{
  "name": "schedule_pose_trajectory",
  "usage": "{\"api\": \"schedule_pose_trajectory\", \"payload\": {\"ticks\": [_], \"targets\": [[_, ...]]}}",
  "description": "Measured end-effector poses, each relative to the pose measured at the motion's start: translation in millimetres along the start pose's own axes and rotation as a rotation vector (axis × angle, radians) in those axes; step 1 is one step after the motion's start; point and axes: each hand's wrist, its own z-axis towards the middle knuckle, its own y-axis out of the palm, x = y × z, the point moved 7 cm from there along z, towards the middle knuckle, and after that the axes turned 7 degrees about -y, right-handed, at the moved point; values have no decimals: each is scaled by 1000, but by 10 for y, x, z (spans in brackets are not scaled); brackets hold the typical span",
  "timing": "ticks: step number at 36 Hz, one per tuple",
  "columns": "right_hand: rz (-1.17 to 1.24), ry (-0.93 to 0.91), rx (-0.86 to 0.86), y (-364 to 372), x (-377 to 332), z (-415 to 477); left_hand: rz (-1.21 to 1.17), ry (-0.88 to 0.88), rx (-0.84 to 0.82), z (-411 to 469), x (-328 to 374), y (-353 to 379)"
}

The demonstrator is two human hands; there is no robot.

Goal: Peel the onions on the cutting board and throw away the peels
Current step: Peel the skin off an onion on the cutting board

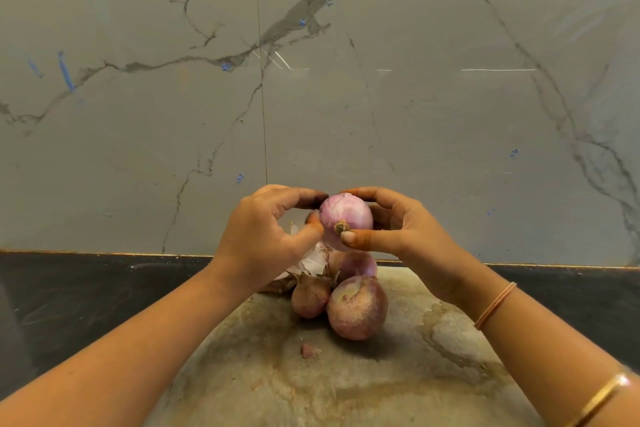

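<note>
Held onion (346, 218): lifted clear above the far part of the cutting board (346, 392), with its root end turned toward the camera; it is pale pink and mostly smooth, so most of the dry skin looks to be off
Right hand (398, 229): curled round the right side of the held onion, forefinger over the top, thumb pressed just under the root
Left hand (263, 236): forefinger tip and thumb pinch the onion's left flank
Step in hand: probably clearing the last skin; the right hand should turn the bulb while the left catches a loose edge and strips it off in long pieces, not crumbs, with everything dropping over the board
Waiting onions: large onion (356, 308) nearest, small onion (310, 295) touching it on the left, far onion (356, 265) behind both, below the hands; the large and small ones still wear skin
Peel pile (311, 260): papery pieces at the far-left of the heap, under the left hand; a peel scrap (310, 350) lies alone, nearer
Board edges: the left edge passes under the left forearm, with dark counter (86, 305) beyond; the far edge sits just behind the heap, close to the wall (346, 80)
Open room: there is bare board near and to the right of the onions for setting the held one down, and little space on the far side; no bin is in view, so the path for the peels cannot be judged
</note>
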Motion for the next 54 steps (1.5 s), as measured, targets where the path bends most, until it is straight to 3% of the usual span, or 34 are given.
{"api": "schedule_pose_trajectory", "payload": {"ticks": [4, 12, 34, 43, 54], "targets": [[-19, -6, -8, 37, -12, -8, 44, 22, 58, 13, -19, -54], [-12, 10, 16, -3, -8, -5, 9, 51, -43, -12, 35, -2], [-25, -3, 68, -38, -3, -1, -64, 17, 47, -17, -2, -45], [-46, -12, 80, -65, 20, 12, -110, 36, -75, -20, 16, 89], [-64, -4, 77, -85, 26, 13, -266, -133, -197, 2, -94, 196]]}}
